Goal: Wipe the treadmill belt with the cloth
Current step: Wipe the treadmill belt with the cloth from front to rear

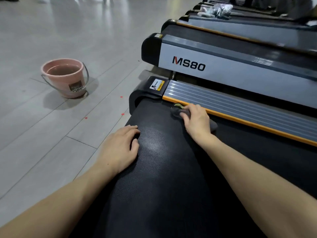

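The treadmill belt (163,160) runs broad, textured and probably grippy beneath me. My left hand (120,148) rests flat on its near edge, fingers relaxed. My right hand (197,120) presses the cloth (178,112), soft and limp I judge, against the belt beside the orange rail (248,123), best held bunched under the palm.

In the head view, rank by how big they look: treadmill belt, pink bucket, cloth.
1. treadmill belt, by far the largest.
2. pink bucket, though it sits farther off.
3. cloth, mostly hidden under the right hand.
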`<state>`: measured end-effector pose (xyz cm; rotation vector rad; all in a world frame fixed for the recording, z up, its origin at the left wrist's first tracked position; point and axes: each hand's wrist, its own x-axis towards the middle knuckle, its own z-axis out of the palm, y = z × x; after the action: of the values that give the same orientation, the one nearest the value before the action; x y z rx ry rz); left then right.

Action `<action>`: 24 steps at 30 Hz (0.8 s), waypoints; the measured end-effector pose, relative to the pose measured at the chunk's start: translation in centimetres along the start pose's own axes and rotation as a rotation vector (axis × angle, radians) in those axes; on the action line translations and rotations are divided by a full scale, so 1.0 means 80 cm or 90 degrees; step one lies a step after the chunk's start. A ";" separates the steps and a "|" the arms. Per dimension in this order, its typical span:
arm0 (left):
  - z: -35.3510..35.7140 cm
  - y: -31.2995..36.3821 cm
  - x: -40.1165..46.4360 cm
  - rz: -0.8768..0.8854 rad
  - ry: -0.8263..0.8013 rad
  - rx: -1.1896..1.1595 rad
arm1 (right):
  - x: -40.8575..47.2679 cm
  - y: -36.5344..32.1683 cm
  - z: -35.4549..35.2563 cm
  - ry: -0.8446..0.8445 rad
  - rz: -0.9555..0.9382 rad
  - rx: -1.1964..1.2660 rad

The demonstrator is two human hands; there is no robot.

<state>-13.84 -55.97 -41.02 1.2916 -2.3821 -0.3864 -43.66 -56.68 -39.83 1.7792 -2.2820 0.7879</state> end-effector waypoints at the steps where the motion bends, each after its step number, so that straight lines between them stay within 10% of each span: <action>1: 0.000 -0.001 -0.001 -0.007 0.010 -0.003 | -0.020 -0.010 -0.008 -0.005 -0.037 0.018; 8: -0.011 -0.009 -0.013 -0.055 0.021 -0.026 | -0.109 -0.058 -0.040 -0.154 -0.350 0.152; 15: -0.011 -0.018 -0.037 -0.085 0.013 -0.068 | 0.022 -0.057 0.019 -0.013 0.016 -0.018; 24: -0.011 -0.016 -0.038 -0.134 0.009 -0.033 | -0.054 -0.088 0.002 -0.145 -0.335 0.125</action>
<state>-10.93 -54.12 -41.44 1.5199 -2.2164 -0.4947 -35.78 -54.19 -39.58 2.5159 -1.7478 0.7518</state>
